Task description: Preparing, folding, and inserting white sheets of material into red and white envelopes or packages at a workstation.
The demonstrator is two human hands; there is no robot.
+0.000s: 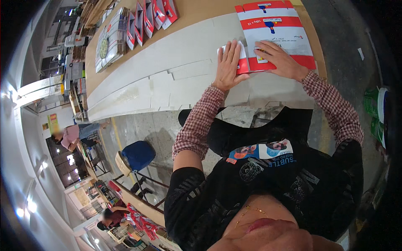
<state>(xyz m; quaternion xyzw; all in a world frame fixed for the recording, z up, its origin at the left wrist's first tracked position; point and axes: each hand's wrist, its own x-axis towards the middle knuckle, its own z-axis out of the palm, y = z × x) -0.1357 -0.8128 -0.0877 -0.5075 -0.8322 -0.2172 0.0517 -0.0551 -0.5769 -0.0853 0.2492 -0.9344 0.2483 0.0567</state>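
A flat red-and-white printed cardboard carton (289, 39) lies on the worktable at its far right end. My left hand (227, 67) is pressed flat, fingers stretched out, on the carton's narrow left flap (243, 62). Just to the right, my right hand (279, 57) rests with its fingers extended across the carton's near left part, beside a crease. Neither hand grips anything. Part of the flap and of the printed face is hidden under my fingers.
Several folded red-and-white cartons (148, 19) stand in a row at the table's far left, beside a stack of flat printed sheets (113, 39). Pale board pieces cover the tabletop (184, 71). A blue chair (138, 155) is behind on the left; two other people work farther off. Green containers (374, 104) stand at the right.
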